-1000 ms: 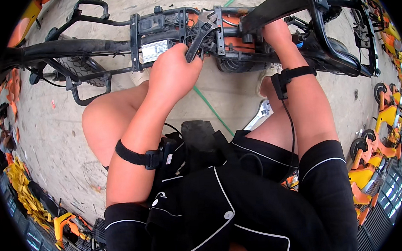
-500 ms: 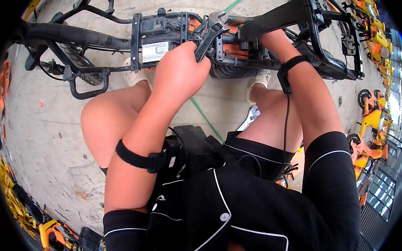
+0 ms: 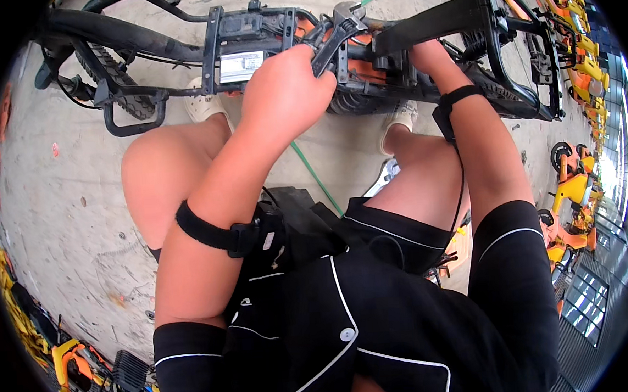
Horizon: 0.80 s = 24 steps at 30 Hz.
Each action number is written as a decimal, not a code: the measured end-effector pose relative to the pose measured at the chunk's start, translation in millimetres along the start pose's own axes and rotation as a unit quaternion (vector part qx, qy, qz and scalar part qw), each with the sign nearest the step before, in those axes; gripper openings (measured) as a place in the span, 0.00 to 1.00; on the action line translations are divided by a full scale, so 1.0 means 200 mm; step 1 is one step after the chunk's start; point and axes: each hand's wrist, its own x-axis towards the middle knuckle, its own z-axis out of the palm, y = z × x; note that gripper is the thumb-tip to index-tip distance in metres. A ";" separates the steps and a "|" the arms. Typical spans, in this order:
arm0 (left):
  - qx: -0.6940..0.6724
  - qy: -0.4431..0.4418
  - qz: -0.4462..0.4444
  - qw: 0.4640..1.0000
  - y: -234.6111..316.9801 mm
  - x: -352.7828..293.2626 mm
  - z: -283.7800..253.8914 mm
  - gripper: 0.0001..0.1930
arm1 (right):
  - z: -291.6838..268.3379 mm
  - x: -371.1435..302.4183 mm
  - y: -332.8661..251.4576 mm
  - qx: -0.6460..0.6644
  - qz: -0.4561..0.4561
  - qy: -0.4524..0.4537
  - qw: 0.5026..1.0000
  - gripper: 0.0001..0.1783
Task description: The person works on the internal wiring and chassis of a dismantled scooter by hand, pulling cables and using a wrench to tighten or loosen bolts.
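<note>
My left hand (image 3: 287, 91) is closed around the dark handle of an adjustable wrench (image 3: 336, 42). The wrench's silver jaw points away from me, over the middle of a black vehicle frame (image 3: 429, 28). My right hand (image 3: 431, 56) reaches in under the frame's wide black bar at the right. Its fingers are hidden behind the frame parts, so what they touch does not show. Beside my left hand, a white label (image 3: 242, 66) is fixed between two black crossbars. Orange parts and cables show inside the frame near the wrench.
A treaded tyre (image 3: 116, 82) sits at the frame's left. A silver tool (image 3: 384, 174) lies partly hidden by my right thigh. Behind the frame and between my feet, a green line (image 3: 316, 174) crosses the concrete floor. Yellow and orange vehicles (image 3: 573, 189) line the right side.
My left hand and the wrench have moved slightly away from me and to the right; more of the wrench jaw shows. The view has shifted a little. The right hand stays under the bar.
</note>
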 end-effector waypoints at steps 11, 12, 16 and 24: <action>0.024 -0.023 -0.006 0.999 0.03 0.01 0.08 0.14 | -0.15 0.04 -0.16 -0.101 0.036 -0.098 0.989 0.18; 0.029 -0.019 -0.004 0.999 0.03 0.01 0.08 0.14 | -0.16 0.05 -0.18 -0.105 0.030 -0.092 0.990 0.18; 0.034 -0.026 -0.001 0.999 0.05 0.02 0.09 0.14 | -0.09 0.07 -0.08 -0.082 -0.004 -0.076 0.994 0.17; 0.023 -0.033 -0.015 0.999 0.05 0.01 0.08 0.14 | -0.10 0.11 -0.11 -0.080 -0.044 -0.145 0.985 0.19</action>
